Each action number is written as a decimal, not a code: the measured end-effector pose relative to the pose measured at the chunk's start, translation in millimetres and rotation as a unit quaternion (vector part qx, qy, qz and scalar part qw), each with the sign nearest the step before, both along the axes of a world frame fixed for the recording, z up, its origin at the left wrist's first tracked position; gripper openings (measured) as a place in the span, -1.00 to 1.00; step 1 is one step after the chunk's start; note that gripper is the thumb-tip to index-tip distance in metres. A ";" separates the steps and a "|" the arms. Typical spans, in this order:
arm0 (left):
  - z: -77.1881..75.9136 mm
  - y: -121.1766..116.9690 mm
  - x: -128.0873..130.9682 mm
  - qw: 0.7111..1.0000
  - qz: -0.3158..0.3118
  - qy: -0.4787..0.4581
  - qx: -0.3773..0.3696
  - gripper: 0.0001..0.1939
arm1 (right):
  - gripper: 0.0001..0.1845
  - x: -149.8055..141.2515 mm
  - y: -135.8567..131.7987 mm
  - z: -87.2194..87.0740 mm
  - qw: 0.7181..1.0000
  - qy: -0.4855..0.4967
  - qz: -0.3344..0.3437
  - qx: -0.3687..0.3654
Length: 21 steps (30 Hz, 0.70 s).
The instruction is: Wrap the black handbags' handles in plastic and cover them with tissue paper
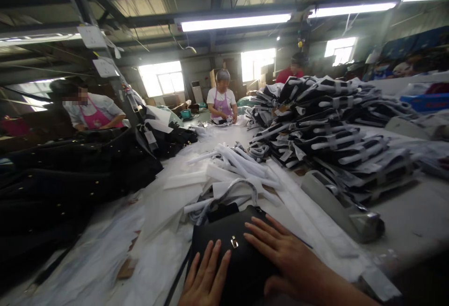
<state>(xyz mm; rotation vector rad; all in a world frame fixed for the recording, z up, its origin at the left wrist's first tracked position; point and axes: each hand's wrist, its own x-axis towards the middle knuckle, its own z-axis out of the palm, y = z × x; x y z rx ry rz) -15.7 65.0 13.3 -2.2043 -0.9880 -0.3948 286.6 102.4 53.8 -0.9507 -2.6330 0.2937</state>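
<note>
A black handbag (242, 268) with a small gold-coloured clasp lies at the near edge of the table. Its handle (242, 183), in a pale wrapping, arches up at the far side. My left hand (206, 275) rests flat on the bag's lower left, fingers stretched out. On the upper right of the bag lies my right hand (280, 250), its fingers also extended and pressed on the surface. The clasp sits between the two hands, and neither hand grips anything. Just beyond the bag are strips of white foam (242, 161) and loose white sheets (178, 193).
Stacked black bag pieces with white wrapping (336, 123) rise on the right, beside a grey sewing machine (336, 207). Black bags (70, 179) are heaped at left near a slanted post (117, 86). One co-worker (222, 100) stands at the table's far end, another (94, 109) at left.
</note>
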 end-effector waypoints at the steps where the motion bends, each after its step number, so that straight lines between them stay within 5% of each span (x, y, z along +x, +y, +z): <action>1: 1.2 2.2 2.4 0.999 -0.012 0.029 0.009 -0.45 | 0.17 -4.8 7.1 2.9 1.000 -0.019 0.014 -0.017; 4: 8.2 4.8 5.9 0.998 -0.016 0.065 -0.013 -0.18 | 0.24 -10.5 23.6 9.6 0.996 -0.052 0.052 -0.045; 7: 4.7 5.6 3.4 0.997 -0.020 0.067 -0.033 -0.36 | 0.19 -11.7 30.2 7.4 0.992 -0.083 0.079 -0.043; 13: -34.9 7.7 -1.3 0.996 -0.078 0.035 0.031 -0.58 | -0.26 -12.2 21.7 -52.0 0.990 -0.093 0.063 0.087; 16: -40.2 5.6 -0.3 0.997 -0.073 0.025 0.029 -0.59 | -0.33 -10.3 12.9 -73.7 0.987 -0.078 0.045 0.132; 21: -33.5 -5.3 0.9 0.994 -0.110 0.000 0.023 -0.61 | -0.34 -1.8 -2.7 -62.7 0.987 -0.076 0.076 0.119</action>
